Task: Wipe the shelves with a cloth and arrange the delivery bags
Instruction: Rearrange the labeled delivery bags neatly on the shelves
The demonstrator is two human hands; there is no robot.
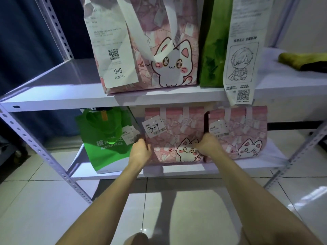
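Observation:
On the lower shelf (pixel 177 169) stands a pink cat-print delivery bag (pixel 169 138) with a label reading 324. My left hand (pixel 140 150) grips its left edge and my right hand (pixel 209 145) grips its right edge. A green pizza bag (pixel 104 142) stands to its left, a second pink cat bag (pixel 244 133) to its right. On the upper shelf (pixel 62 96) a large pink cat bag (pixel 164 50) with a long receipt stands beside a green bag (pixel 214 55). A yellow-green cloth (pixel 299 59) lies at the upper shelf's far right.
The shelving has white perforated metal posts (pixel 35 147) at the left and right. A dark blue curtain (pixel 21 50) hangs behind on the left. A long receipt (pixel 242 55) with a cartoon figure hangs over the upper shelf's front edge. Pale floor tiles (pixel 35 209) lie below.

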